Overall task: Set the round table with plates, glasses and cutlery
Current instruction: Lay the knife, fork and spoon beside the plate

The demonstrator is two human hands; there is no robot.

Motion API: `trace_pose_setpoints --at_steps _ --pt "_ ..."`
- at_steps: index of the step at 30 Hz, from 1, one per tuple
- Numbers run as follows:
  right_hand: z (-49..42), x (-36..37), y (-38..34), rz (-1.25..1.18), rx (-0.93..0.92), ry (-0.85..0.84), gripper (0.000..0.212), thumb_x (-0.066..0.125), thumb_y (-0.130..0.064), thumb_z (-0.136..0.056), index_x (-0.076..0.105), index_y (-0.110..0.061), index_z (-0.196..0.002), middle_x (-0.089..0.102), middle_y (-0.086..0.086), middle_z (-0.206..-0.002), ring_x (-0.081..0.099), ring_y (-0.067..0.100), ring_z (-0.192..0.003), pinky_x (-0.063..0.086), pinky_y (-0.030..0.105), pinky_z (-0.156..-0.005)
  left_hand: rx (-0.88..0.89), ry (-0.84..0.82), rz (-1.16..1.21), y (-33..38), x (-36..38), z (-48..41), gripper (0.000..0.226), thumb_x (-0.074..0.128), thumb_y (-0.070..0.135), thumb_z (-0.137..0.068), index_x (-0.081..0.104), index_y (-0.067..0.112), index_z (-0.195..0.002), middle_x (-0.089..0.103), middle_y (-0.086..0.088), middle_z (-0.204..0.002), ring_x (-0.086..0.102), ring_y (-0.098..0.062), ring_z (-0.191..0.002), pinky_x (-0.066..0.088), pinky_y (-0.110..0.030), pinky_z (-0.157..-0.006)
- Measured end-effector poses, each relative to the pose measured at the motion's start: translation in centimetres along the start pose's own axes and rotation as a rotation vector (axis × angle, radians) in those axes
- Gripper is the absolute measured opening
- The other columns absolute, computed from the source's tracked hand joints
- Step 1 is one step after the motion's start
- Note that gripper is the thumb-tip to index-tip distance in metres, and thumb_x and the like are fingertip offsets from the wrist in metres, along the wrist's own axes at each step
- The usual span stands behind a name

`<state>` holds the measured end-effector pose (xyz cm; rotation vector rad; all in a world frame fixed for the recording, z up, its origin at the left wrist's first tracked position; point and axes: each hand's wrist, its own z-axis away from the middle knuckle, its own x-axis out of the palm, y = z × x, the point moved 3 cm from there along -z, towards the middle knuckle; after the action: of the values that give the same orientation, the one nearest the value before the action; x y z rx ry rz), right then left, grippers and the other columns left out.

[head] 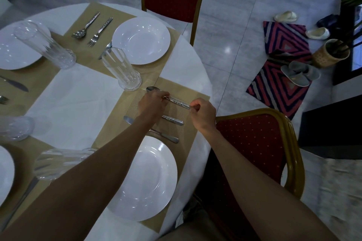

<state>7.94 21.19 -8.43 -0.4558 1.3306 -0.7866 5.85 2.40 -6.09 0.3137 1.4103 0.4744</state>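
Both my hands are on a steel spoon [177,101] lying across a beige placemat [186,92] at the table's right edge. My left hand [151,103] pinches the spoon near its bowl, and my right hand [201,112] pinches the tip of its handle. Just nearer me lie a knife [173,119] and another piece of cutlery [166,137], partly under my left arm. A white plate [148,180] sits on the same mat below them. A tall clear glass [122,70] stands beyond the spoon.
A second setting at the back has a white plate [141,40], a spoon [85,25] and a fork [100,31]. More plates and glasses [44,45] stand at the left. Red chairs [252,150] flank the table. Slippers and a striped rug [282,76] lie on the floor.
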Motion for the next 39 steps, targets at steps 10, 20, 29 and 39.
trace_pose_setpoints --at_steps 10,20,29,39 --pt "3.3 0.8 -0.2 -0.028 -0.095 -0.049 0.011 0.069 -0.014 -0.080 0.072 -0.024 -0.081 0.071 -0.004 -0.084 0.064 0.010 -0.080 0.048 0.020 -0.078 -0.096 0.040 0.052 -4.1 -2.0 2.8 0.019 0.071 0.028 -0.085 0.075 0.028 -0.103 0.069 -0.004 -0.099 0.061 -0.023 -0.097 0.051 -0.037 -0.082" --pt "3.8 1.4 -0.1 0.020 -0.089 -0.149 0.019 0.073 -0.010 -0.075 0.072 -0.022 -0.088 0.065 0.001 -0.092 0.063 0.010 -0.078 0.049 0.018 -0.079 -0.064 -0.069 0.049 -4.2 -1.2 3.7 0.022 0.072 0.030 -0.083 0.075 0.033 -0.105 0.058 0.002 -0.096 0.056 -0.018 -0.101 0.052 -0.041 -0.083" --pt "3.5 1.3 0.1 0.025 -0.084 -0.159 0.014 0.076 -0.011 -0.078 0.073 -0.021 -0.088 0.067 0.001 -0.092 0.063 0.009 -0.079 0.049 0.017 -0.080 -0.042 -0.068 0.009 -4.0 -1.2 3.7 0.018 0.071 0.026 -0.086 0.075 0.028 -0.103 0.056 0.001 -0.097 0.054 -0.017 -0.099 0.042 -0.030 -0.075" --pt "3.6 1.5 0.3 0.031 -0.089 -0.153 0.013 0.076 -0.012 -0.079 0.073 -0.021 -0.088 0.067 0.001 -0.091 0.061 0.008 -0.078 0.040 0.007 -0.074 -0.022 -0.072 -0.005 -3.4 -1.5 3.7 0.017 0.069 0.027 -0.087 0.075 0.028 -0.103 0.059 0.001 -0.099 0.055 -0.017 -0.100 0.041 -0.030 -0.075"
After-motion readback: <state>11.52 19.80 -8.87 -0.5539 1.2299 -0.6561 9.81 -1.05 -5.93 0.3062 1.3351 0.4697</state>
